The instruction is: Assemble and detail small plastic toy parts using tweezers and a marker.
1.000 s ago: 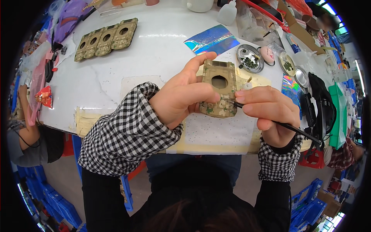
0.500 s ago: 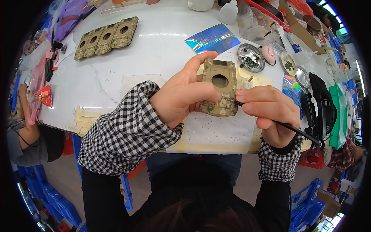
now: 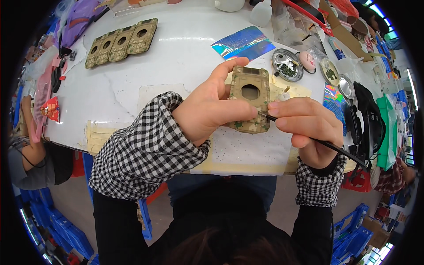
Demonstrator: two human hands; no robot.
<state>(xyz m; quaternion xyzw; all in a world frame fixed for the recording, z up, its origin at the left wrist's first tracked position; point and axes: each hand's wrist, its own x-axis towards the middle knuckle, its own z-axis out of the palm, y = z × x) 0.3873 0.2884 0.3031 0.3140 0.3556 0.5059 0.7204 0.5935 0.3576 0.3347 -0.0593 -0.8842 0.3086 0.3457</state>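
My left hand (image 3: 212,101) is closed round a camouflage-painted model tank hull (image 3: 251,81), held tilted above the table. The hull has a round hole in its top, and my left thumb presses on its lower deck. From the right, my right hand (image 3: 313,126) pinches slim black tweezers (image 3: 329,144), their tip at the hull's deck beside my left thumbtip. Whether anything sits in the tip is too small to tell. Below the hull lies a white sheet (image 3: 251,152) with many tiny dark specks. A round metal dish (image 3: 287,65) with small dark green parts stands beyond my right hand.
Several similar camouflage hulls (image 3: 121,42) stand in a row at the far left. A shiny holographic sheet (image 3: 243,43) lies behind my hands. To the right are a pink rounded object (image 3: 307,60), a lid (image 3: 346,87), black cloth (image 3: 369,115) and a green tray (image 3: 385,132).
My left thumb has slid slightly right along the deck, toward the tweezers' tip. The hull has shifted very slightly left; both grips remain.
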